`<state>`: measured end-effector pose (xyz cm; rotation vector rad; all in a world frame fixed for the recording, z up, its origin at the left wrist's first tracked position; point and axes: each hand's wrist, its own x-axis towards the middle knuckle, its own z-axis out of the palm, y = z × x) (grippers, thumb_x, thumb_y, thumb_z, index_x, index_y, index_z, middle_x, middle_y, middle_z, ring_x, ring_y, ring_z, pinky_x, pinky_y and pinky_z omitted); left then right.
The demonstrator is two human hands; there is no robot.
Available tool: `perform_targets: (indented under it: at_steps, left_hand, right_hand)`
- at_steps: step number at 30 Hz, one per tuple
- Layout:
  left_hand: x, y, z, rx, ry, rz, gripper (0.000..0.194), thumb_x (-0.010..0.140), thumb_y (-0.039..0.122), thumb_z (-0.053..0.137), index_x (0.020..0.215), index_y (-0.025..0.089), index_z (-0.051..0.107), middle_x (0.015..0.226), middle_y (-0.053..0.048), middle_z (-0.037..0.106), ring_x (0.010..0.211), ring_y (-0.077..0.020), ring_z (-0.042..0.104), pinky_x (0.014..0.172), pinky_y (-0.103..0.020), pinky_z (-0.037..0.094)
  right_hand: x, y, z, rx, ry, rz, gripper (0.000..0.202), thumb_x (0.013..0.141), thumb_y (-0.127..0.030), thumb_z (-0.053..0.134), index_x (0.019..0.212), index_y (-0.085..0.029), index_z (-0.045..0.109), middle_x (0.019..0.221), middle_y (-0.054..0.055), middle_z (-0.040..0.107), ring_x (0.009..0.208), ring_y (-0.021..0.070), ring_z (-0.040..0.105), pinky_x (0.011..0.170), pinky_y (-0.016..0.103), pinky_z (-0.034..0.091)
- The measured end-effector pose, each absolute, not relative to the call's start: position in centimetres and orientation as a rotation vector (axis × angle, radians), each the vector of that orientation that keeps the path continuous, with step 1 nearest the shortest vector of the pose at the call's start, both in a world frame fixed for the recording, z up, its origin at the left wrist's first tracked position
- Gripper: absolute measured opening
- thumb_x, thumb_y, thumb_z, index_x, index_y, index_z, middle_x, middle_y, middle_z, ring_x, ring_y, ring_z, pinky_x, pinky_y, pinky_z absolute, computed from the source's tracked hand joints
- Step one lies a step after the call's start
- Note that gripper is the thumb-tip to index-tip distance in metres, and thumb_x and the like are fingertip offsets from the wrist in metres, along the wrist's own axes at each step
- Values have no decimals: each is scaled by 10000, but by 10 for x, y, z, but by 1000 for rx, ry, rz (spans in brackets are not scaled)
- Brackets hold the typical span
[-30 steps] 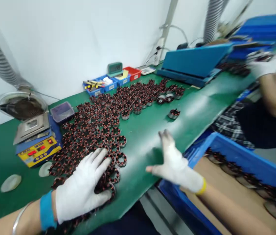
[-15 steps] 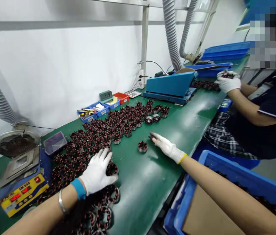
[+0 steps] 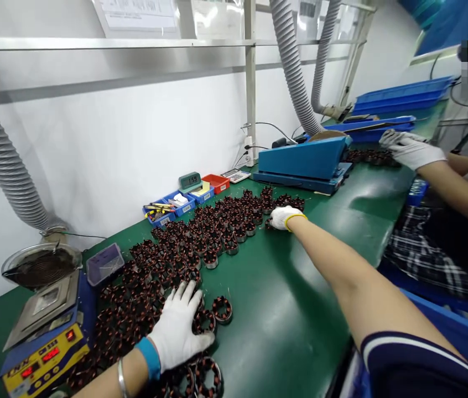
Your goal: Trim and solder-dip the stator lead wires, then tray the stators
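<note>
A large group of wound motor stators (image 3: 213, 235), dark rings with copper coils, spreads across the green bench. My left hand (image 3: 181, 326), in a white glove, lies with fingers spread over the near stators, palm down. Just right of its fingers is a single stator (image 3: 222, 309), with another partly under the thumb side. My right hand (image 3: 284, 217), also gloved, is stretched to the far right end of the group. Its fingers are curled round a dark stator (image 3: 268, 223), mostly hidden by the glove.
At left stands a yellow-fronted soldering unit (image 3: 45, 359) beside a clear purple box (image 3: 104, 264). Small blue bins (image 3: 162, 220), a clock (image 3: 190, 181) and a blue machine (image 3: 300, 163) line the back. A co-worker's gloved hands (image 3: 414, 150) are at right.
My right hand has moved forward to the group's far end, its fingers now curled. The lone stator beside it has left its spot. My left hand stays spread on the stators. The view has shifted.
</note>
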<state>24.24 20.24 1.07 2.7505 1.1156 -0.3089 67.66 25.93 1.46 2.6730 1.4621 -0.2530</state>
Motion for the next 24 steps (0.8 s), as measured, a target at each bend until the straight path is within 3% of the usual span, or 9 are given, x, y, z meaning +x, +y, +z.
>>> perform_targets:
  at_steps: [7, 15, 18, 21, 24]
  left_hand:
    - [238, 204, 7, 2771, 1059, -238, 930, 782, 606, 673, 1539, 126, 427, 1658, -198, 228, 1532, -443, 186, 1230, -633, 203]
    - [236, 204, 5, 2803, 1015, -164, 916, 783, 617, 681, 1522, 125, 452, 1644, -207, 276, 1526, -443, 209, 1229, -629, 216]
    - [236, 204, 5, 2794, 1026, -150, 909, 782, 613, 685, 1518, 128, 459, 1643, -208, 277, 1524, -448, 212, 1225, -638, 219]
    - [236, 203, 6, 2796, 1005, -143, 900, 789, 607, 679, 1516, 123, 460, 1641, -207, 282, 1523, -449, 215, 1222, -644, 222]
    - [235, 203, 6, 2791, 995, -133, 903, 788, 605, 683, 1515, 118, 459, 1639, -208, 287, 1522, -455, 210, 1223, -651, 213]
  right_hand:
    - [649, 251, 16, 2392, 1620, -454, 386, 975, -404, 608, 1270, -155, 609, 1261, 103, 622, 1097, 210, 632, 944, 429, 554]
    - [671, 205, 18, 2565, 1680, -500, 392, 983, -401, 594, 1301, -172, 596, 1309, 108, 601, 1128, 214, 619, 965, 433, 546]
    - [673, 191, 12, 2599, 1622, -605, 396, 976, -430, 600, 1259, -153, 615, 1188, 96, 657, 1012, 184, 658, 886, 391, 574]
    - [667, 186, 8, 2598, 1629, -791, 443, 920, -570, 592, 1105, -186, 714, 947, 82, 725, 799, 179, 697, 734, 341, 592]
    - [662, 188, 9, 2628, 1628, -880, 542, 783, -686, 646, 960, -189, 769, 821, 116, 732, 731, 258, 721, 671, 387, 589]
